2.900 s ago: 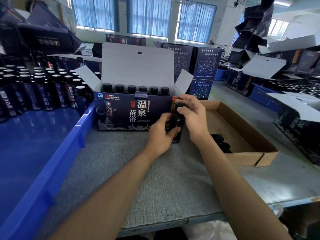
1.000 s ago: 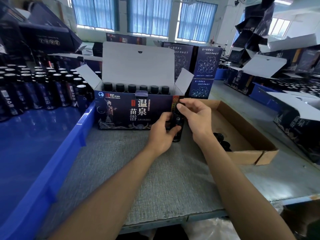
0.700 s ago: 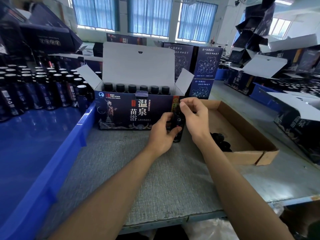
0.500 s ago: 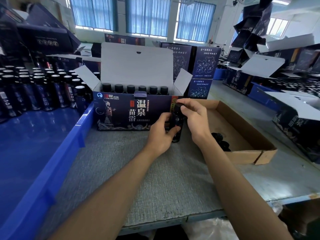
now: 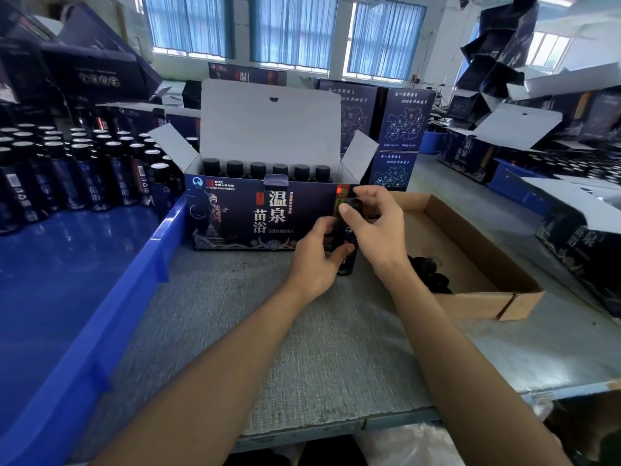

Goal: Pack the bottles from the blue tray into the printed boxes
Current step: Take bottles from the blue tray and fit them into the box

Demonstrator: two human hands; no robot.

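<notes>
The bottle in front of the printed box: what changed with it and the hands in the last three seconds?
The right hand has shifted its fingers around the cap several times, as if turning it; now thumb and fingertips pinch it. The left hand still grips the bottle, which stands in the same spot before the printed box; its six packed bottles are unchanged.

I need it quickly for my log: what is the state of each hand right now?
Left hand: closed, holding the dark bottle around its body.
Right hand: closed, pinching the same bottle at its cap.
</notes>
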